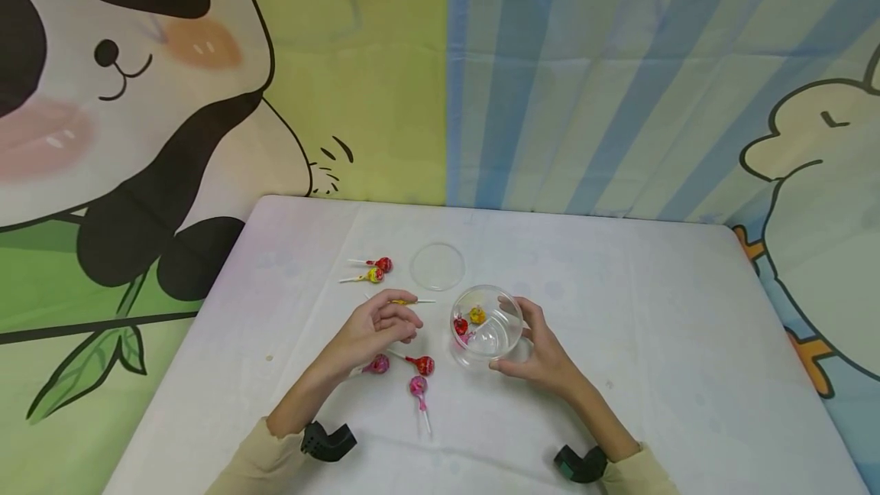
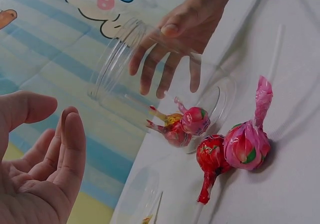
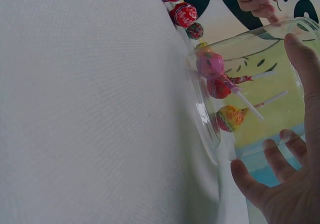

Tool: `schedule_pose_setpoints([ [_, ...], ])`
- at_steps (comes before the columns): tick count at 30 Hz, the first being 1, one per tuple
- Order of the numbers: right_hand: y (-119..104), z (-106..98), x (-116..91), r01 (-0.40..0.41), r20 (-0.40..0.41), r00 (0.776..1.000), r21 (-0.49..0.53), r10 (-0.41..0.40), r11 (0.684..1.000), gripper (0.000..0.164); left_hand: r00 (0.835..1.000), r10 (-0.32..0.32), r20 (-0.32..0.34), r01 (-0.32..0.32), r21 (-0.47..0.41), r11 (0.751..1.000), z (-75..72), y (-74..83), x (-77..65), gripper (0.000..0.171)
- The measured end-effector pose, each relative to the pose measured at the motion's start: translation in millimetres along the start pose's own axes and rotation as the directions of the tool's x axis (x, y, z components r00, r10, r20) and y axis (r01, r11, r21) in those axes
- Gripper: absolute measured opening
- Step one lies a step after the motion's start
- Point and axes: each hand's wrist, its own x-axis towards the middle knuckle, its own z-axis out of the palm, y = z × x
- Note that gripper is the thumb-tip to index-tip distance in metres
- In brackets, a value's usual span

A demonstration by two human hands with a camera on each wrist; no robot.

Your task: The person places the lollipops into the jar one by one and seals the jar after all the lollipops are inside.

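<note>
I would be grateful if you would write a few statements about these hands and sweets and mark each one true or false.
1. The right hand holds the jar. True.
2. The jar is empty. False: three lollipops are inside it.
3. The left hand has nothing pinched between its thumb and fingertips. True.
4. The jar is closed. False: its clear round lid lies on the table.
5. A pink lollipop lies outside the jar. True.
</note>
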Motion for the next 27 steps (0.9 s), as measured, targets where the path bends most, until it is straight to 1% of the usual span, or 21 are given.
schedule_pose_setpoints([
  [4, -1, 0, 0, -0.001, -0.003, 1.0, 0.0, 0.001, 1.0, 0.097, 1.0, 0.017, 0.011, -0.017, 0.004, 1.0, 0.2, -0.7, 0.8, 0.043],
  [7, 0, 1, 0, 0.004, -0.006, 1.0, -0.005, -0.004, 1.0, 0.097, 0.999, 0.037, 0.019, -0.038, 0.022, 0.999, 0.9, -2.1, 2.9, 0.041],
  [10, 1, 2, 0, 0.004, -0.009, 1.0, -0.012, -0.004, 1.0, 0.097, 0.999, 0.037, 0.005, -0.038, 0.081, 0.996, 1.3, -4.8, 6.6, 0.038],
  [15, 0, 2, 0, 0.001, -0.006, 1.0, -0.013, -0.001, 1.0, 0.097, 1.0, 0.023, -0.018, -0.019, 0.206, 0.978, 2.2, -8.9, 15.0, 0.037],
  [20, 0, 2, 1, 0.0, 0.002, 1.0, -0.01, 0.0, 1.0, 0.097, 0.999, 0.019, -0.028, -0.012, 0.243, 0.97, 3.3, -13.6, 24.8, 0.036],
  [22, 0, 2, 1, -0.003, 0.002, 1.0, -0.016, 0.003, 1.0, 0.097, 0.998, 0.034, -0.044, -0.02, 0.292, 0.956, 4.1, -14.2, 29.5, 0.034],
  [23, 0, 2, 0, -0.004, 0.0, 1.0, -0.019, 0.005, 1.0, 0.097, 0.998, 0.041, -0.056, -0.02, 0.332, 0.943, 4.8, -13.9, 32.0, 0.032],
  [25, 1, 2, 0, -0.008, -0.003, 1.0, -0.019, 0.008, 1.0, 0.097, 0.995, 0.037, -0.09, 0.005, 0.43, 0.903, 6.2, -12.7, 36.9, 0.027],
  [27, 1, 2, -1, -0.009, -0.002, 1.0, -0.019, 0.009, 1.0, 0.097, 0.992, 0.026, -0.121, 0.042, 0.524, 0.85, 7.6, -11.7, 41.5, 0.023],
])
